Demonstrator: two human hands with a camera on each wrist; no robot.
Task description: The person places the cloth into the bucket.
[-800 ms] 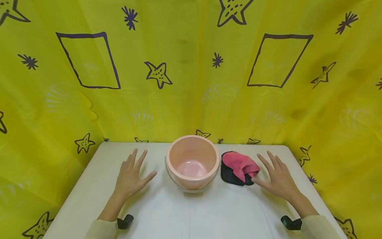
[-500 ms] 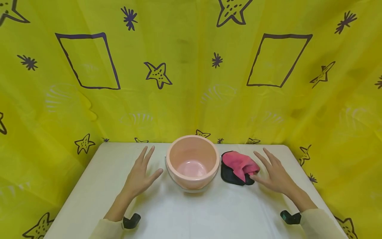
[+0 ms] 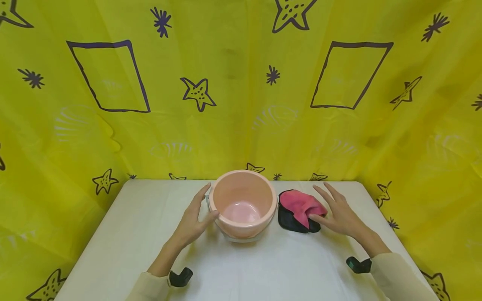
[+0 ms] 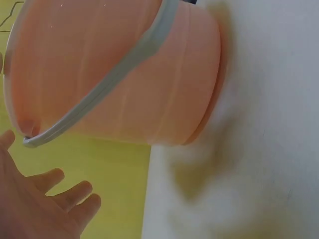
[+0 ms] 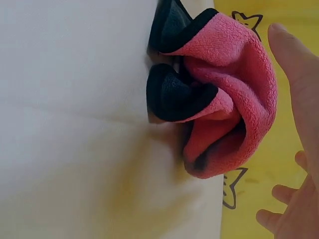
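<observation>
A pale pink bucket point(image 3: 242, 232) with a grey handle point(image 4: 107, 84) stands upright on the white table, its inside bare to the bottom. My left hand point(image 3: 193, 223) is at the bucket's left side, fingers spread and thumb by the rim; in the left wrist view the fingers point(image 4: 75, 199) are apart from the wall. Right of the bucket lies a crumpled cloth point(image 3: 301, 207), pink on one face and dark on the other. My right hand point(image 3: 340, 215) hovers at the cloth's right side with fingers extended. In the right wrist view a gap shows between the thumb point(image 5: 289, 47) and the cloth point(image 5: 234, 89).
The white table point(image 3: 241, 271) has a back edge against a yellow curtain point(image 3: 233, 138) printed with stars and shells. The curtain also hangs along the left and right sides. A small black device sits at each wrist.
My left hand has moved right and inward to the bucket's side. My right hand has shifted a little left, closer to the cloth. Bucket and cloth have stayed in place.
</observation>
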